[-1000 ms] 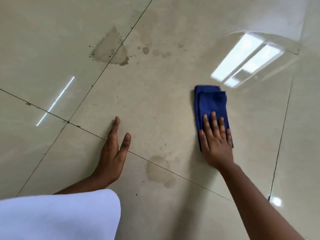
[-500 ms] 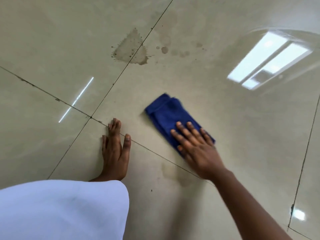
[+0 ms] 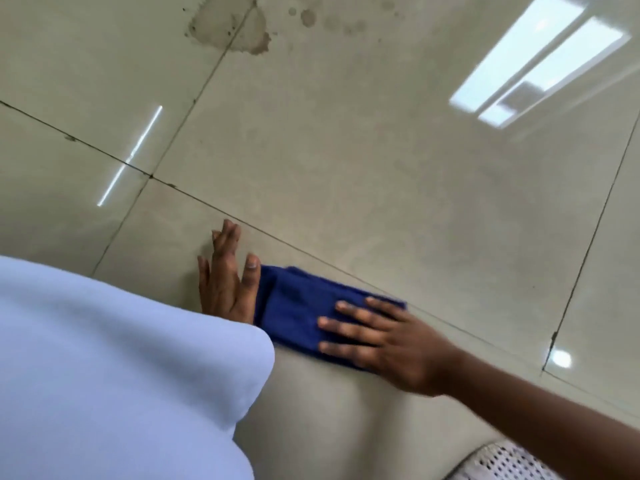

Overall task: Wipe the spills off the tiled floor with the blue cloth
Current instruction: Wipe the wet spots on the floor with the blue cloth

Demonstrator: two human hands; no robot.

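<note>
A folded blue cloth point(image 3: 294, 310) lies flat on the glossy beige tiled floor point(image 3: 381, 188), just below a grout line. My right hand point(image 3: 388, 344) presses on the cloth's right end with fingers spread flat. My left hand point(image 3: 225, 275) rests palm down on the tile, its thumb touching the cloth's left edge. A brownish dried spill point(image 3: 232, 29) straddles a grout line at the top, with smaller dark spots point(image 3: 308, 17) to its right. The near spill seen earlier lies under the cloth or is gone; I cannot tell which.
My white sleeve point(image 3: 114, 368) fills the lower left and hides my left wrist. A white perforated object point(image 3: 502, 462) shows at the bottom edge. Window glare point(image 3: 540, 60) and a light streak point(image 3: 131, 157) reflect off the tiles.
My right hand has swept the cloth left and toward me, across the grout line, until it meets my left hand. The view has tilted, pushing the far spill toward the top edge.
</note>
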